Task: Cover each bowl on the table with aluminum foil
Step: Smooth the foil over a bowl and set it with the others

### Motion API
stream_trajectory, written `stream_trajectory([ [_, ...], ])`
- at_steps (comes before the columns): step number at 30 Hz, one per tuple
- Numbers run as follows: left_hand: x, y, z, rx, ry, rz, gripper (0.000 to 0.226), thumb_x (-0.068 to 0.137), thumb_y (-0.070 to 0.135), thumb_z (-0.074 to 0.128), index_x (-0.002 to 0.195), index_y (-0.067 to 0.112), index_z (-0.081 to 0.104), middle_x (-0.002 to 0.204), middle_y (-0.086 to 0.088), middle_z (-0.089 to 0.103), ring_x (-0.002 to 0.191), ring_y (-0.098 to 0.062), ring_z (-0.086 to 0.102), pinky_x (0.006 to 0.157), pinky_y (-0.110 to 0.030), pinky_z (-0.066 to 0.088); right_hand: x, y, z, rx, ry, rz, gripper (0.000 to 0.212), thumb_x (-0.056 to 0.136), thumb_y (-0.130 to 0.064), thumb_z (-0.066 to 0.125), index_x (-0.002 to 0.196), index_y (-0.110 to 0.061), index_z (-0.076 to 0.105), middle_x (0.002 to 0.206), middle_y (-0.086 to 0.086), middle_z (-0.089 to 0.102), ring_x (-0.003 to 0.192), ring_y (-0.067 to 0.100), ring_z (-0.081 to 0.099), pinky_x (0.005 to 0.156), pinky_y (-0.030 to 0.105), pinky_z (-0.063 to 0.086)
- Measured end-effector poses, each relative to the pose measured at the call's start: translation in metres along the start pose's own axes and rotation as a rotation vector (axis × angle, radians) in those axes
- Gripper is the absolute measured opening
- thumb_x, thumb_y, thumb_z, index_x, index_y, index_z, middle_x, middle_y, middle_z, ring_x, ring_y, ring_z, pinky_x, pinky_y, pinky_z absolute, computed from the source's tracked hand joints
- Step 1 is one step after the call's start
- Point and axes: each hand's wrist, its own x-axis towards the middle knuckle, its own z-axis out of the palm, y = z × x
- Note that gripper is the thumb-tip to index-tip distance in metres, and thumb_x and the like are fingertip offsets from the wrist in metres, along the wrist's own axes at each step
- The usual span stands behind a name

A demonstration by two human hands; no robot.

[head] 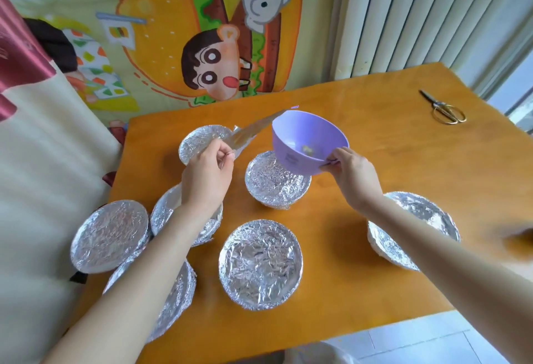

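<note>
Purple bowl (305,138) pinched at its rim by right hand (356,179); left hand (207,176) pinches foil sheet (253,130).

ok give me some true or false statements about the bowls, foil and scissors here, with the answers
1. The right hand holds the purple bowl by its rim. True.
2. The purple bowl is already covered with foil. False: its top is open.
3. The left hand pinches a foil sheet. True.
4. The scissors lie next to the left hand. False: they lie near the far right corner of the table, apart from both hands.
5. The purple bowl stands flat on the table. False: it is held up and tilted.
</note>
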Motion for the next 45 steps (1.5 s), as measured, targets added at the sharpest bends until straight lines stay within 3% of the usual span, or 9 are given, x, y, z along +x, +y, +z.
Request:
stream_trajectory([
  [8, -0.048, -0.021, -0.056, 0.006, 0.101, 0.038, 0.007, 0.091, 0.016, 0.057, 0.089, 0.010, 0.060, 0.077, 0.001, 0.059, 0.069, -0.023, 0.051, 0.056, -0.029, 0.031, -0.093, -0.049, -0.001, 0.066, -0.093, -0.134, 0.012, 0.082, -0.018, 0.070, 0.084, -0.007, 0.066, 0.088, 0.003, 0.067, 0.077, 0.028, 0.064, 0.058, 0.034, 0.042],
  [13, -0.075, -0.038, -0.094, 0.018, 0.187, 0.022, 0.006, 0.090, 0.016, 0.056, 0.089, 0.011, 0.060, 0.079, -0.005, 0.064, 0.071, -0.030, 0.056, 0.059, -0.034, 0.039, -0.141, -0.077, 0.007, 0.122, -0.224, -0.291, 0.011, 0.079, -0.020, 0.073, 0.083, -0.014, 0.065, 0.087, -0.001, 0.066, 0.074, 0.026, 0.066, 0.058, 0.040, 0.051],
  [17, -0.094, -0.045, -0.114, 0.043, 0.207, -0.006, 0.007, 0.090, 0.017, 0.056, 0.089, 0.011, 0.060, 0.079, -0.004, 0.063, 0.073, -0.031, 0.057, 0.062, -0.032, 0.038, -0.174, -0.092, 0.013, 0.149, -0.300, -0.411, 0.011, 0.082, -0.027, 0.063, 0.085, -0.017, 0.066, 0.086, -0.004, 0.066, 0.073, 0.024, 0.066, 0.056, 0.037, 0.052],
  [21, -0.110, -0.051, -0.121, 0.034, 0.224, -0.050, 0.009, 0.090, 0.018, 0.056, 0.088, 0.010, 0.060, 0.077, 0.000, 0.060, 0.075, -0.031, 0.057, 0.064, -0.033, 0.040, -0.205, -0.100, 0.019, 0.156, -0.336, -0.563, 0.024, 0.088, -0.038, 0.049, 0.084, -0.021, 0.065, 0.085, -0.008, 0.065, 0.070, 0.013, 0.061, 0.052, 0.026, 0.046],
  [25, -0.118, -0.050, -0.123, 0.043, 0.199, -0.080, 0.012, 0.091, 0.021, 0.056, 0.091, 0.010, 0.061, 0.082, -0.004, 0.065, 0.076, -0.024, 0.056, 0.065, -0.032, 0.039, -0.231, -0.102, 0.028, 0.200, -0.388, -0.694, 0.020, 0.090, -0.032, 0.047, 0.090, -0.023, 0.065, 0.087, -0.008, 0.064, 0.072, 0.009, 0.057, 0.052, 0.018, 0.037],
  [28, -0.120, -0.049, -0.122, 0.051, 0.199, -0.068, 0.012, 0.091, 0.023, 0.056, 0.091, 0.012, 0.061, 0.083, -0.004, 0.066, 0.078, -0.029, 0.058, 0.066, -0.035, 0.042, -0.245, -0.096, 0.044, 0.098, -0.411, -0.779, 0.021, 0.089, -0.031, 0.046, 0.086, -0.025, 0.065, 0.080, -0.010, 0.061, 0.062, 0.007, 0.056, 0.046, 0.017, 0.033],
  [33, -0.120, -0.044, -0.116, 0.046, 0.176, -0.044, 0.011, 0.091, 0.023, 0.056, 0.090, 0.013, 0.060, 0.084, -0.002, 0.065, 0.079, -0.029, 0.058, 0.066, -0.037, 0.044, -0.248, -0.080, 0.066, -0.010, -0.476, -0.746, 0.021, 0.088, -0.029, 0.044, 0.085, -0.027, 0.064, 0.079, -0.008, 0.060, 0.059, 0.011, 0.059, 0.038, 0.021, 0.037],
  [38, -0.118, -0.037, -0.106, 0.033, 0.154, 0.006, 0.009, 0.091, 0.021, 0.056, 0.090, 0.013, 0.060, 0.079, 0.004, 0.060, 0.073, -0.027, 0.056, 0.062, -0.037, 0.043, -0.232, -0.066, 0.076, -0.037, -0.449, -0.639, 0.008, 0.085, -0.022, 0.057, 0.082, -0.022, 0.064, 0.078, -0.005, 0.060, 0.057, 0.016, 0.061, 0.036, 0.024, 0.039],
  [45, -0.117, -0.030, -0.085, 0.015, 0.099, 0.075, 0.007, 0.090, 0.018, 0.058, 0.089, 0.011, 0.060, 0.080, 0.003, 0.062, 0.073, -0.025, 0.058, 0.057, -0.031, 0.040, -0.202, -0.049, 0.076, -0.095, -0.464, -0.387, 0.001, 0.084, -0.012, 0.066, 0.083, -0.013, 0.067, 0.083, 0.004, 0.064, 0.062, 0.031, 0.063, 0.047, 0.033, 0.046],
])
